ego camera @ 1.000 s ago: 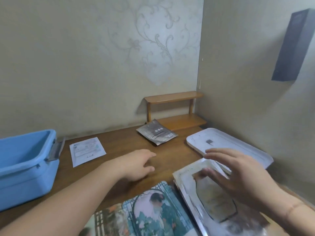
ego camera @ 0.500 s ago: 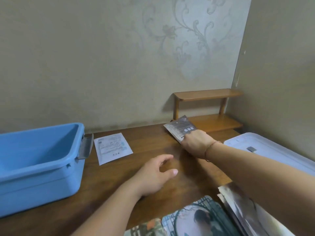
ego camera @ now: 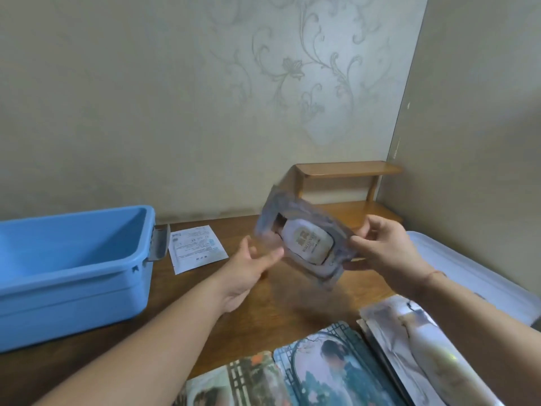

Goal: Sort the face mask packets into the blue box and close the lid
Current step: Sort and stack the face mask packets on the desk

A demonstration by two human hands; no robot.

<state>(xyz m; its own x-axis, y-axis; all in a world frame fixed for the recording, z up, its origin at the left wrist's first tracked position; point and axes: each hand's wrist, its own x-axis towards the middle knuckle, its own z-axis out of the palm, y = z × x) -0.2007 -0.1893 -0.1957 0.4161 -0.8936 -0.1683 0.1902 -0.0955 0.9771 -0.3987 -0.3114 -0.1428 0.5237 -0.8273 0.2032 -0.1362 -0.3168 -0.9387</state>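
Now grey face mask packet (ego camera: pixel 304 240) held in mid-air, long axis slanting away from the right hand (ego camera: pixel 380 247).
That hand pinches its near end; the left hand (ego camera: pixel 248 266), fingers relaxed and empty, waits just under its far end, the blue box (ego camera: pixel 73 268) beyond to its left.

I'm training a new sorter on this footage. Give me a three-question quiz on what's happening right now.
1. True or false: the blue box has its lid on.
2. Which hand holds the grey packet? A) left B) right C) neither
3. Fill in: the white packet lies flat on the ____ beside the box.

Key: 1 false, the box is open and the white lid lies on the right. 2 B, the right hand pinches it while the left hand is open beneath. 3 table.
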